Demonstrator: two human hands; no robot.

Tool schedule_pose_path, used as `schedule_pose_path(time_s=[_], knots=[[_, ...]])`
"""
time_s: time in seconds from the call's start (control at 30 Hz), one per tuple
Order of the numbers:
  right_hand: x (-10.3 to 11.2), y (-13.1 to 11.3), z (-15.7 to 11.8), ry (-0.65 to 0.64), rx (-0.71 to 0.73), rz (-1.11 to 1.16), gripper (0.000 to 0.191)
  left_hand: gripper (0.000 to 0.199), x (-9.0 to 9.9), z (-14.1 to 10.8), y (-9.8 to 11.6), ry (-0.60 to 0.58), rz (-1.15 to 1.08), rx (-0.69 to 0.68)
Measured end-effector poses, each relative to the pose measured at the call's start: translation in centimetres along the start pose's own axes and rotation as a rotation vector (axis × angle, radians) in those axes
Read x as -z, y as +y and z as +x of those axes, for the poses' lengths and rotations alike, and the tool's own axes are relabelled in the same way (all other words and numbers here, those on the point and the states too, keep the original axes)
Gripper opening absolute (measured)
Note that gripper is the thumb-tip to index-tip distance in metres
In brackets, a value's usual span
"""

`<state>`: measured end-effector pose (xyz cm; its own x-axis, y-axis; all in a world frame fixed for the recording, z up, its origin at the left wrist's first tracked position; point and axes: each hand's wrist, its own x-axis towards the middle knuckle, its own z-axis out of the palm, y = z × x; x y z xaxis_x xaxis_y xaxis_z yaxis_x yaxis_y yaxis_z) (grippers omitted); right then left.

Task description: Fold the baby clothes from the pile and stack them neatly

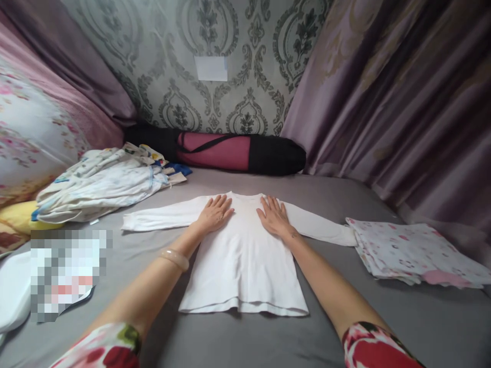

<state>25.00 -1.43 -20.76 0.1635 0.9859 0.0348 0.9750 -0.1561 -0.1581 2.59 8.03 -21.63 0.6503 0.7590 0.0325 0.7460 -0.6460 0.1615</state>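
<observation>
A white long-sleeved shirt (245, 255) lies spread on a grey sheet (215, 340), its collar away from me and its hem towards me. Both sleeves stretch out sideways. My left hand (216, 212) rests flat on the shirt's left shoulder, fingers apart, with a pale bangle on the wrist. On the right shoulder lies my right hand (274, 215), palm down with its fingers spread. The right cuff touches a folded white cloth with pink prints (414, 250).
A heap of pale patterned clothes (103, 179) lies at the left, beside a yellow item (23, 217). Nearer me is a blurred-out object (69, 276). A black and maroon long bag (215, 151) lies along the wall. Purple curtains (368, 92) hang at the right.
</observation>
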Motion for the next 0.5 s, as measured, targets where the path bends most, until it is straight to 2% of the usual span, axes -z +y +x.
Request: schedule_pose_path(time_s=[0.2, 0.3, 0.4, 0.43, 0.5], knots=[[-0.7, 0.2, 0.0, 0.038, -0.006, 0.046, 0.059, 0.062, 0.0, -0.1, -0.3, -0.032, 0.020, -0.002], [-0.1, 0.3, 0.1, 0.070, 0.009, 0.136, 0.057, 0.057, 0.6, -0.6, 0.4, 0.072, 0.023, -0.016], [1.2, 1.2, -0.7, 0.185, -0.045, 0.288, 0.051, 0.052, 1.8, -2.6, 0.9, 0.230, 0.020, 0.053], [1.7, 1.6, -1.5, 0.228, -0.086, 0.338, 0.048, 0.052, 2.3, -3.6, 0.9, 0.251, 0.018, 0.096], [2.6, 2.7, -3.9, 0.259, -0.154, 0.415, 0.042, 0.048, 3.4, -6.4, 0.7, 0.218, 0.011, 0.193]])
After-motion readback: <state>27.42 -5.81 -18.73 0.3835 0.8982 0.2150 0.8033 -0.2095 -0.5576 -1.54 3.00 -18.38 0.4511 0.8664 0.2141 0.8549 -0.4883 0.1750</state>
